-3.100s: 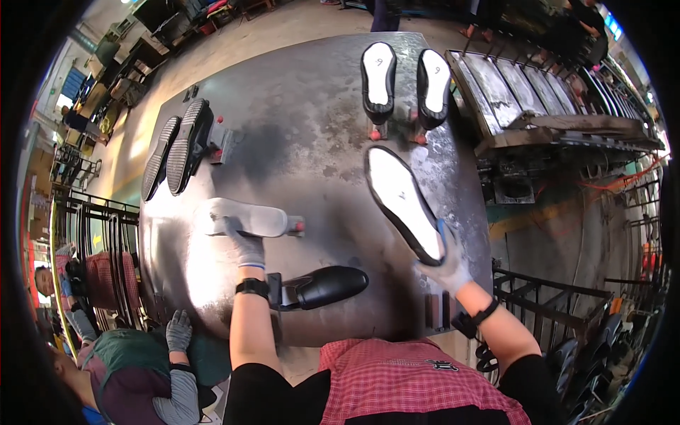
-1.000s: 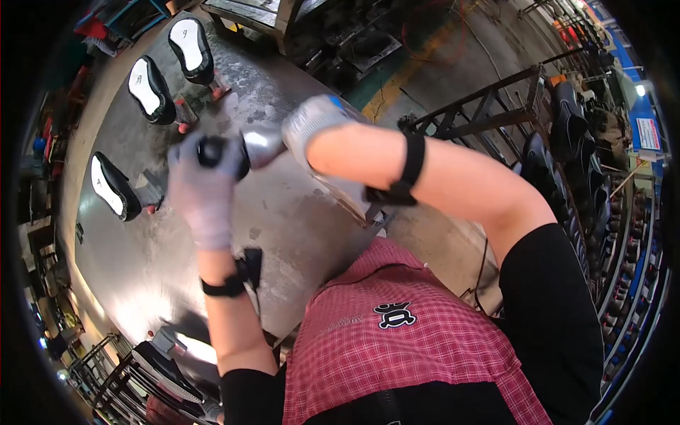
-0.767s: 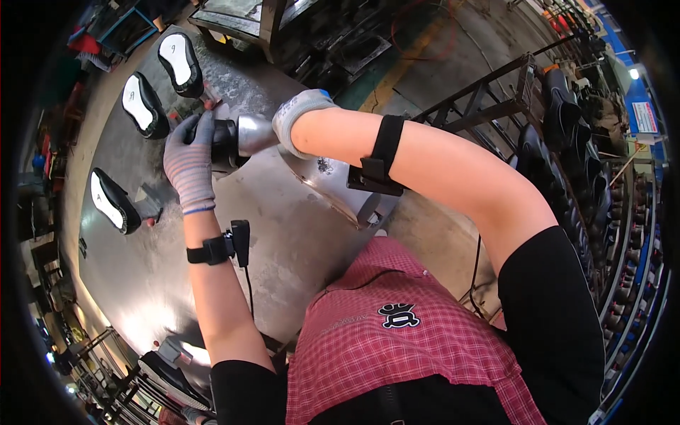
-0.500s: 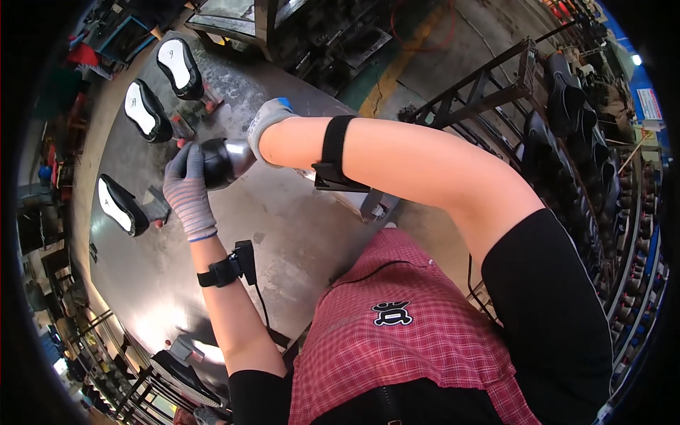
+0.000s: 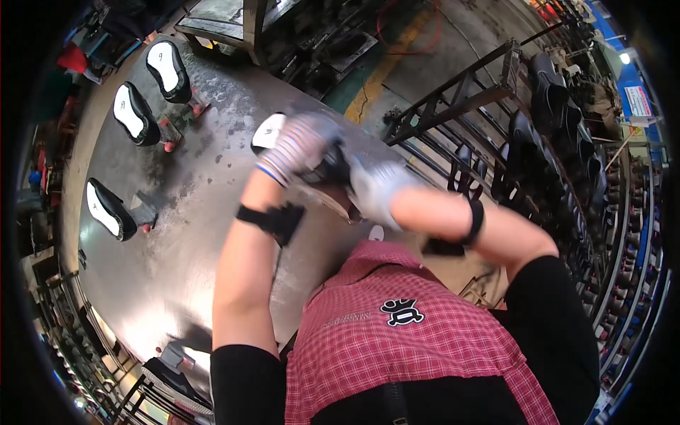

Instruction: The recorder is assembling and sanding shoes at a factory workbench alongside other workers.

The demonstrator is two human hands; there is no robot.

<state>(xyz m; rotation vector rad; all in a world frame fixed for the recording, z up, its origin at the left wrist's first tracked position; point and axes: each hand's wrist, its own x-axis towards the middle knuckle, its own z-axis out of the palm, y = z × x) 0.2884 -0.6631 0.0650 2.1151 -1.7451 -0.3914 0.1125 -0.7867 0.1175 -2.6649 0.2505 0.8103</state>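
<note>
Three black shoe moulds with white soles stand apart along the left of the grey metal table. Near its middle, the gloved left hand curls tight around a dark shoe; the gloved right hand grips its other end. Far right, a white rectangular sign hangs on a blue wall beside racks of dark shoes.

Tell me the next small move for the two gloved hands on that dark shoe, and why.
Probably lower the dark shoe back toward the metal table. Both the left hand and the right hand grip it in the air, close to the body, partly blurred, and bare table lies just below.
</note>
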